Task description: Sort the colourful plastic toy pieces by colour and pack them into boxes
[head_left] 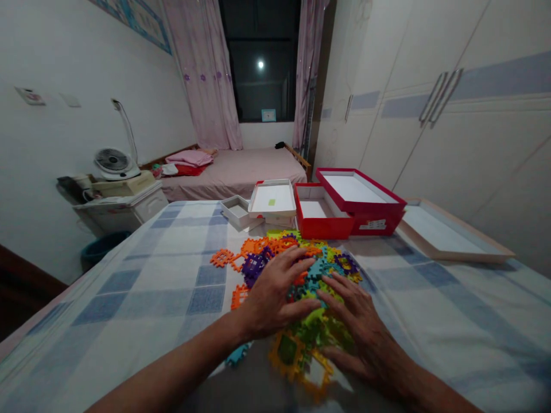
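Observation:
A heap of interlocking plastic building pieces (316, 269) in orange, purple, teal, green and yellow lies before me on a checked cloth (172, 275). My left hand (275, 292) rests over the heap's left and middle part, fingers stretched to the right. On the right side of the heap lies my right hand (361, 321), its fingers spread and pointing up and left. Neither hand visibly grips a piece. Yellow frame-shaped pieces (286, 353) sit nearest me between the wrists. Orange pieces (221, 258) stick out at the far left. The hands hide part of the heap.
Behind the heap stand a small grey box (236, 211), a white box (272, 198), a red open box (322, 226) and a dark red box with its lid (361, 189). A shallow tray-like lid (451, 232) lies at right. A bed (245, 166) is beyond.

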A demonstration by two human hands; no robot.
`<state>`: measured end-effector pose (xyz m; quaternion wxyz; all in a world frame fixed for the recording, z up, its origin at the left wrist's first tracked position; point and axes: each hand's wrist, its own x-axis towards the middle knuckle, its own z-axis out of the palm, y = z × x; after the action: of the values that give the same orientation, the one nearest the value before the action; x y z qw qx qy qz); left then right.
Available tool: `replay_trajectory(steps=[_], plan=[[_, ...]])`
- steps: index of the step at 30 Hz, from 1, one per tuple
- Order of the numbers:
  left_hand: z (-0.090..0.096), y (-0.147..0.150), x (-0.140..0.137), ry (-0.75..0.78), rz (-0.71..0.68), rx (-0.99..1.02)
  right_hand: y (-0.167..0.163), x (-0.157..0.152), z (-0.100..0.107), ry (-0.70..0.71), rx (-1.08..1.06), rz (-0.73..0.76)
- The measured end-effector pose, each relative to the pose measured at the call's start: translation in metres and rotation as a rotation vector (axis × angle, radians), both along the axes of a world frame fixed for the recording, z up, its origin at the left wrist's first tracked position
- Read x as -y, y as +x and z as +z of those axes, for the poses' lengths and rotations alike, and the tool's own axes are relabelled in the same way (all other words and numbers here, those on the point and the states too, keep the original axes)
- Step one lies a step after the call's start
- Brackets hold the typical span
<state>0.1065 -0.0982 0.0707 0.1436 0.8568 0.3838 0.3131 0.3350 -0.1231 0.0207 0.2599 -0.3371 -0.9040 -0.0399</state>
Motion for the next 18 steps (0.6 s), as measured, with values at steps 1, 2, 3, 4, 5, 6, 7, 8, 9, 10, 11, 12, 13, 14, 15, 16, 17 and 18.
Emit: replay_trajectory(steps=[1, 2, 3, 4, 5, 6, 7, 8, 9, 10, 11, 12, 13, 14, 15, 16, 17, 18], plan=[[-0.004, -0.015, 0.009, 0.032, -0.040, -0.078, 0.003, 0.006, 0.002, -0.020, 0.032, 0.049], [-0.010, -0.031, 0.018, 0.044, -0.089, -0.168, 0.004, 0.011, 0.003, -0.043, 0.074, 0.109], [-0.016, -0.045, 0.027, 0.042, -0.122, -0.259, 0.004, 0.015, 0.004, -0.068, 0.119, 0.167], [-0.024, -0.057, 0.035, 0.054, -0.145, -0.329, 0.003, 0.018, 0.004, -0.092, 0.162, 0.211], [-0.031, -0.066, 0.041, 0.079, -0.158, -0.384, 0.000, 0.020, 0.003, -0.112, 0.194, 0.236], [-0.038, -0.072, 0.045, 0.092, -0.177, -0.445, -0.004, 0.020, 0.002, -0.128, 0.213, 0.239], [-0.044, -0.073, 0.047, 0.112, -0.175, -0.482, -0.009, 0.019, 0.000, -0.135, 0.220, 0.224], [-0.049, -0.072, 0.046, 0.137, -0.156, -0.501, -0.013, 0.017, -0.001, -0.136, 0.222, 0.198], [-0.053, -0.068, 0.043, 0.166, -0.118, -0.501, -0.018, 0.013, -0.002, -0.132, 0.225, 0.167], [-0.056, -0.061, 0.037, 0.197, -0.069, -0.484, -0.022, 0.009, -0.002, -0.120, 0.224, 0.138], [-0.057, -0.054, 0.030, 0.229, -0.013, -0.455, -0.025, 0.004, -0.002, -0.103, 0.220, 0.110], [-0.057, -0.046, 0.022, 0.253, 0.035, -0.425, -0.028, -0.001, -0.001, -0.082, 0.212, 0.080], [-0.055, -0.038, 0.014, 0.261, 0.064, -0.398, -0.029, -0.007, 0.002, -0.058, 0.196, 0.045], [-0.052, -0.032, 0.005, 0.269, 0.082, -0.367, -0.028, -0.014, 0.005, -0.033, 0.169, 0.002], [-0.047, -0.028, -0.003, 0.269, 0.092, -0.335, -0.026, -0.021, 0.009, -0.009, 0.138, -0.048], [-0.042, -0.027, -0.010, 0.268, 0.098, -0.304, -0.022, -0.027, 0.013, 0.012, 0.103, -0.102], [-0.038, -0.028, -0.016, 0.261, 0.110, -0.273, -0.016, -0.033, 0.016, 0.026, 0.067, -0.156], [-0.035, -0.034, -0.022, 0.246, 0.143, -0.246, -0.009, -0.037, 0.019, 0.032, 0.032, -0.205]])
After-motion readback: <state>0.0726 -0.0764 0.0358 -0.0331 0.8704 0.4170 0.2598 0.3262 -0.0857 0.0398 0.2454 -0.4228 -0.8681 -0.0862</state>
